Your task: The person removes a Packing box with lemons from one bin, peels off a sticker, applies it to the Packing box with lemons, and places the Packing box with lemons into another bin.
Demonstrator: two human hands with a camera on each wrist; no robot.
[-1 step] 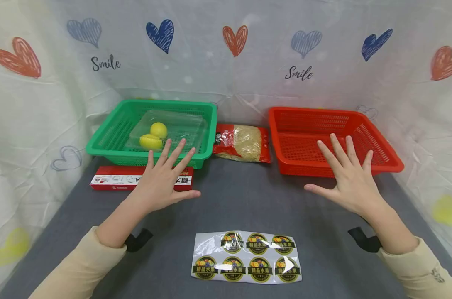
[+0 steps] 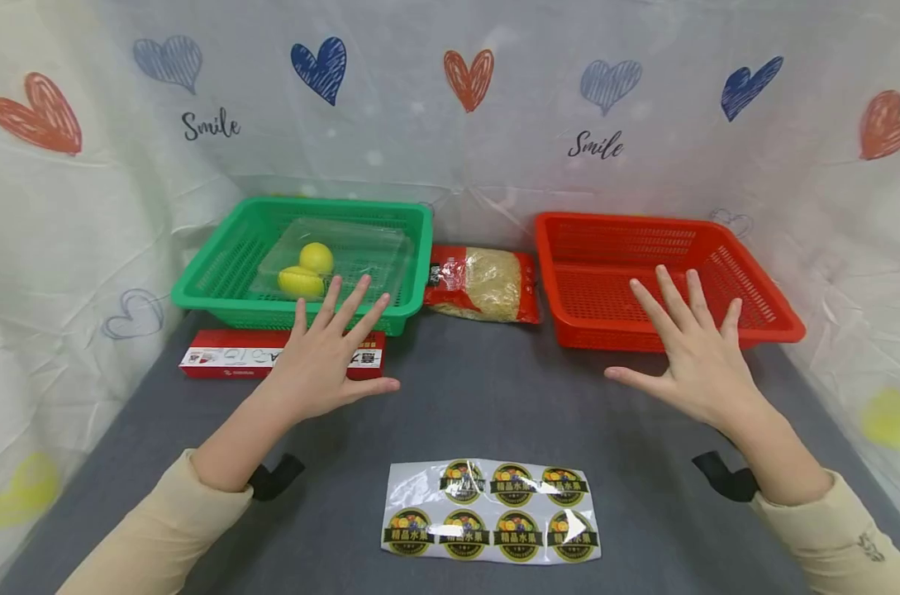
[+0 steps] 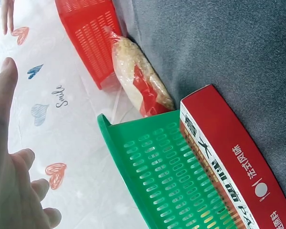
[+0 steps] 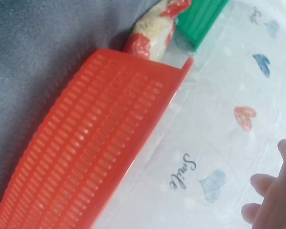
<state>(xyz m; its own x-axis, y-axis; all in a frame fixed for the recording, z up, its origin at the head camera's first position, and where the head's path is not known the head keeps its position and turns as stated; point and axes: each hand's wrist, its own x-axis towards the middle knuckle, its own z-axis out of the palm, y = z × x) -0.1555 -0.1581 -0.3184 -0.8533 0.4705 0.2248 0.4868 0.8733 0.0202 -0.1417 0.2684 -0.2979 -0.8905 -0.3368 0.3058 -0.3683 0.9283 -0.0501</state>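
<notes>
My left hand (image 2: 317, 364), fingers spread and holding nothing, hovers in front of the green basket (image 2: 211, 307). It overlaps a red and white box (image 2: 230, 354) lying before that basket. Inside the green basket are two yellow fruits (image 2: 301, 283), one round like a lemon, and a clear plastic container (image 2: 371, 248). My right hand (image 2: 702, 364), also spread and holding nothing, is in front of the red basket (image 2: 676, 340), its fingertips overlapping the basket in the head view. On the near table lies a sheet of round fruit stickers (image 2: 490, 512), with one spot at its upper left bare.
A red and clear bag (image 2: 487, 285) of pale, grain-like or noodle-like food lies between the two baskets. A white curtain (image 2: 412, 132) with printed hearts hangs behind and along the sides of the grey table (image 2: 479, 397). Black straps (image 2: 725, 478) show at both wrists.
</notes>
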